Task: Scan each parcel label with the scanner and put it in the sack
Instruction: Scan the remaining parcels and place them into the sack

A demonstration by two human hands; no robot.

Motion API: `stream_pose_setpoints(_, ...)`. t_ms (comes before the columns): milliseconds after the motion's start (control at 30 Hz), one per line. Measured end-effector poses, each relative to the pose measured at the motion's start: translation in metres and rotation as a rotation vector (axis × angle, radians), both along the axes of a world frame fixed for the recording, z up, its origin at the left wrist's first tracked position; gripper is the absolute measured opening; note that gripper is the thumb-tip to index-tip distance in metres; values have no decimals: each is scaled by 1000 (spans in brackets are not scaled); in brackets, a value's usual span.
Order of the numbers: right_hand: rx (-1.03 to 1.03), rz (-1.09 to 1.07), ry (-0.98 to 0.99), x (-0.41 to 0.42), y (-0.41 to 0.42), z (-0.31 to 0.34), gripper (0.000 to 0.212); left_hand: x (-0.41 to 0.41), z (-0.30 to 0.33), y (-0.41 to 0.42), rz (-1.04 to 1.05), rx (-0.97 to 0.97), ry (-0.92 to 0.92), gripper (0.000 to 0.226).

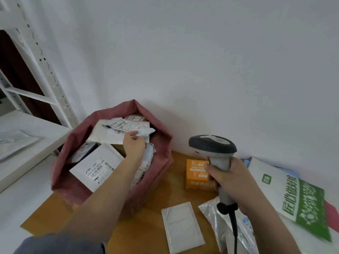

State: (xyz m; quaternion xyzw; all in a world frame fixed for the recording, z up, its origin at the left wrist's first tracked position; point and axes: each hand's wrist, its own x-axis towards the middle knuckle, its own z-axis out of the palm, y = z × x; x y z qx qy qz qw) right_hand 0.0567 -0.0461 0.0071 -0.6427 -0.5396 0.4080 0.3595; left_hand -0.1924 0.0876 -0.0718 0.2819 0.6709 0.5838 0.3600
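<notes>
Inside red sack (77, 142): several parcels, lower ones hidden; left hand (134, 144) pinching white parcel (117, 132). Right hand (227, 177) gripping one scanner (213, 147) (cable cut off). On surface (152, 197): one orange box (197, 174), two flat packets.

A white metal shelving rack (39, 66) with a perforated upright stands at the far left against the plain white wall (201, 52). On the rack's lower shelf (27, 153) lies a flat clear plastic bag (12, 142). Well to the right of the rack, a brown surface (146, 208) meets the wall, and a white-and-green printed bag (297, 198) lies at its right end.
</notes>
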Motion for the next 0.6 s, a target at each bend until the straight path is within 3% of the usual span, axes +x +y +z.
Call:
stream_pose_setpoints(167, -24, 9, -49, 7, 2, -12, 20, 31, -6, -8, -302, 33, 130, 21)
stream_pose_setpoints(367, -104, 22, -4, 24, 7, -38, 16, 65, -46, -32, -696, -225, 179, 7)
stream_pose_setpoints(500, -196, 16, 44, 42, 12, -69, 20, 88, -103, -54, -682, -522, 123, 12)
stream_pose_setpoints(600, -251, 19, 54, 55, 15, -94, 18, 99, -152, -72, -608, -730, 153, 32)
